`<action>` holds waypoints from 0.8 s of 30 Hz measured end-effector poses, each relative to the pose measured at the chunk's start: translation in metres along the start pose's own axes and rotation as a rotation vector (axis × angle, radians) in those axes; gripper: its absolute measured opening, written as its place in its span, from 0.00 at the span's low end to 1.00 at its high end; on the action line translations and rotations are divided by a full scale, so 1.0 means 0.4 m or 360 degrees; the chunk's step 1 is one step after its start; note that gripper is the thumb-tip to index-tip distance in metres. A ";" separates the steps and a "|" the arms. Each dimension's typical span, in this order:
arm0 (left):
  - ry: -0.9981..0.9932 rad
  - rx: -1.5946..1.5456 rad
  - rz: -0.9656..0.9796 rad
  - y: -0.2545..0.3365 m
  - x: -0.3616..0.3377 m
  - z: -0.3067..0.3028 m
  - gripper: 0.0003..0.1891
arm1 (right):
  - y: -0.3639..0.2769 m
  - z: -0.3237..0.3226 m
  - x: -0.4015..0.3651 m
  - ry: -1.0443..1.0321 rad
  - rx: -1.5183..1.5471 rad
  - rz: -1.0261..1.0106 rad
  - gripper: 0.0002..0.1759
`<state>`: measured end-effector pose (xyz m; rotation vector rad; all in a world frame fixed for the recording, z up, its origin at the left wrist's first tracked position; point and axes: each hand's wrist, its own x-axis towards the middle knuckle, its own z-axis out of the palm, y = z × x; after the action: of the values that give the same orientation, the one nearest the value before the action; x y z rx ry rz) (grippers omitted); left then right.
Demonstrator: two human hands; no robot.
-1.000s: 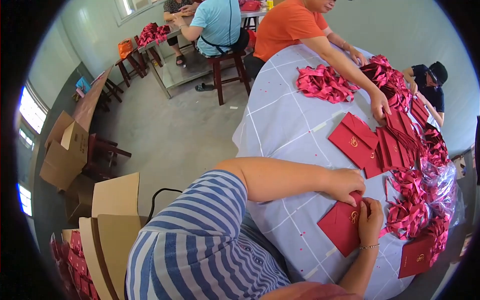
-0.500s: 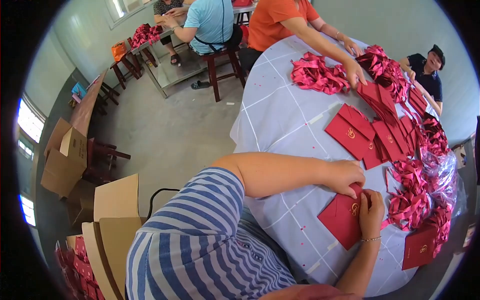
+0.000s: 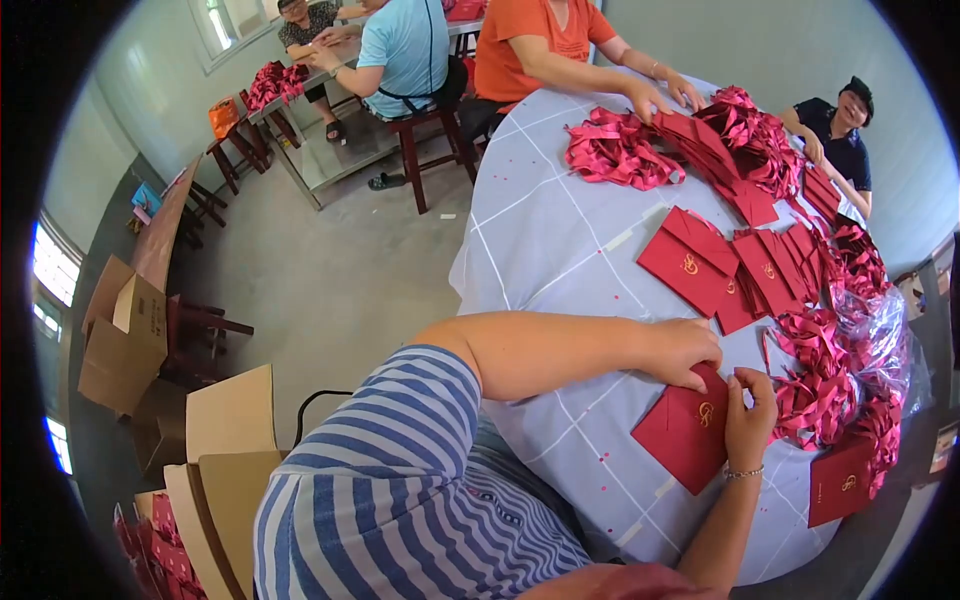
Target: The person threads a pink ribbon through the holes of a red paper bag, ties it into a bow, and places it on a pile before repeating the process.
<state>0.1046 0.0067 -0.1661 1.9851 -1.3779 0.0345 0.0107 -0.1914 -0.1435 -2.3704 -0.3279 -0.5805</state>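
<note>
My left hand: fingers on upper corner of 1 red envelope | my right hand: fingers bunched at its edge | I can't tell if either grips | envelope lies on worktop, near red ribbons

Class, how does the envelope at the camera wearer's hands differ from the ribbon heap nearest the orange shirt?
The envelope is flat with straight edges; the ribbon heap is a loose, loopy tangle.
The envelope bears a gold emblem; the ribbon heap shows none.
Both are reddish, with the grey tablecloth beneath.
</note>
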 end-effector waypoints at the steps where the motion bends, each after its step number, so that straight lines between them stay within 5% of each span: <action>1: -0.0002 0.0008 0.0010 0.000 0.002 -0.002 0.20 | 0.008 -0.005 -0.003 0.0008 0.0155 0.0121 0.05; 9: -0.0008 -0.0014 -0.0059 0.002 0.003 0.001 0.19 | -0.099 -0.012 0.027 -0.0003 0.1198 0.0596 0.08; 16: 0.0126 -0.0046 0.0058 -0.009 0.002 0.012 0.20 | -0.204 -0.032 0.109 -0.0175 0.1586 0.0557 0.10; 22: -0.0124 -0.0157 -0.0094 0.000 0.013 -0.007 0.20 | -0.292 -0.014 0.117 -0.0339 0.1713 0.0346 0.10; 24: 0.0046 -0.0308 0.0000 0.010 0.008 -0.016 0.15 | -0.296 -0.006 0.121 -0.0350 0.1749 0.0327 0.10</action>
<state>0.1049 0.0070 -0.1581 1.8177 -1.3115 -0.0678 0.0075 -0.1006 -0.0531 -1.3633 -0.3649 0.0112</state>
